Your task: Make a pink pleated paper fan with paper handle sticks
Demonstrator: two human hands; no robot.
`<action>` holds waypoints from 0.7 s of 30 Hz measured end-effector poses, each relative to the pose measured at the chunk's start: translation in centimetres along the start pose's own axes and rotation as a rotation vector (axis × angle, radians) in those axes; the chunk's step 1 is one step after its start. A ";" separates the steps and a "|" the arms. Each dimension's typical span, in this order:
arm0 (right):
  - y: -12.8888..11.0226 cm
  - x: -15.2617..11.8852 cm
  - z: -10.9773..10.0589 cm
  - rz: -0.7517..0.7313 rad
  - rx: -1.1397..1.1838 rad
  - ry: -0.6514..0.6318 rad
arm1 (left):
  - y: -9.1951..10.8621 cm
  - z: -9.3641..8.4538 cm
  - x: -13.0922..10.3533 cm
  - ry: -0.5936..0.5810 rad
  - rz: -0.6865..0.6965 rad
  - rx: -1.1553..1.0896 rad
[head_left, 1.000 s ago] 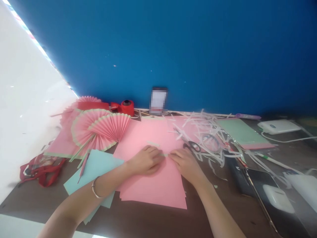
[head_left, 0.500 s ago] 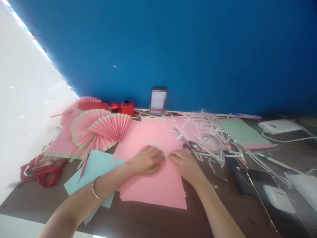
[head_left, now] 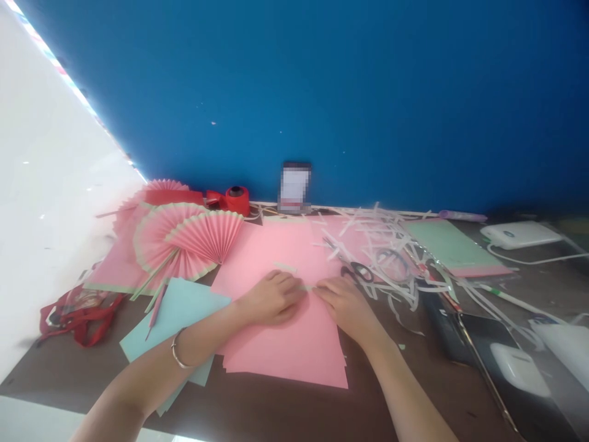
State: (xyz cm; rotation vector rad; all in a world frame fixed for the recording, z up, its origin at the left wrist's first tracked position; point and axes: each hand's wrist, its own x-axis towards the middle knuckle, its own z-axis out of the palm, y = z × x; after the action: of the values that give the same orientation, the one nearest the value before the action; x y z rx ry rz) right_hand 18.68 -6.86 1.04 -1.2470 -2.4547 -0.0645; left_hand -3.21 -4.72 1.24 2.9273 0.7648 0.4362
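Two bare hands work close together over a stack of pink paper sheets [head_left: 285, 356] in the middle of the brown table [head_left: 377, 393]. A thin, pale green paper strip [head_left: 307, 287] lies on the pink paper, in the small gap between the hands. The left hand [head_left: 275, 298] is palm down on the pink sheets, with its fingers bent and close together, and its fingertips are by the left end of the strip; I cannot tell if they pinch it. The right hand [head_left: 343, 304] has its fingers bent and bunched at the right end of the strip, but I cannot tell if they grip it. One more pale strip [head_left: 285, 267] lies just past the left hand. A silver bangle [head_left: 178, 350] is on the left arm, which crosses over some light blue paper [head_left: 184, 301]. A pink pen [head_left: 157, 313] lies on the blue paper's edge. Beyond it are folded pink fans [head_left: 205, 236] with green edges. Past the right hand, black scissors [head_left: 361, 272] lie next to a messy heap of white paper strips [head_left: 368, 233]. Farther right, a white earbud case [head_left: 519, 368] sits on a dark phone [head_left: 488, 334]
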 end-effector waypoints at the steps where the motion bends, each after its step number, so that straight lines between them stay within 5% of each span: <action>1: 0.0 0.0 0.0 0.000 0.003 -0.002 | 0.0 0.0 0.0 -0.001 0.001 0.001; 21: 0.2 0.0 -0.2 0.010 0.059 -0.015 | 0.9 -0.5 0.5 -0.062 -0.056 0.026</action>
State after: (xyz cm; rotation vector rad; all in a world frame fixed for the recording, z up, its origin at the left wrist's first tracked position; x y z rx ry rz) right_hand 18.93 -6.83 1.20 -1.2383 -2.4444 0.0197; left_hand -2.53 -5.30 2.00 2.9195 0.8472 0.3322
